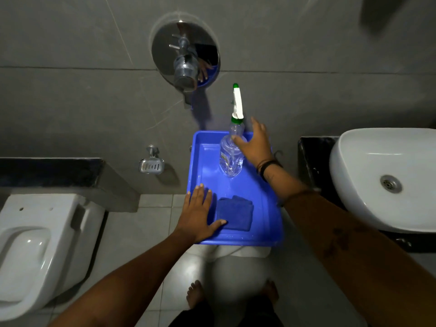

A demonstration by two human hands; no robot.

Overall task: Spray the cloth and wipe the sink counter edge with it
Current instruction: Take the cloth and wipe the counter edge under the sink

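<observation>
A folded dark blue cloth [236,213] lies in the near half of a blue plastic tray [266,208]. A clear spray bottle [231,156] with a white and green trigger head stands in the tray's far half. My left hand [197,214] rests flat on the tray's left rim, fingers spread, thumb touching the cloth's near left corner. My right hand [256,143] is against the bottle's right side, fingers apart and not closed around it. The white sink basin [368,161] sits on a dark counter [311,156] to the right.
The tray rests on a white round stool or bucket [233,270]. A white toilet [40,244] stands at left. On the grey wall are a chrome mixer valve [185,57] and a metal soap dish [151,164]. My bare feet show below.
</observation>
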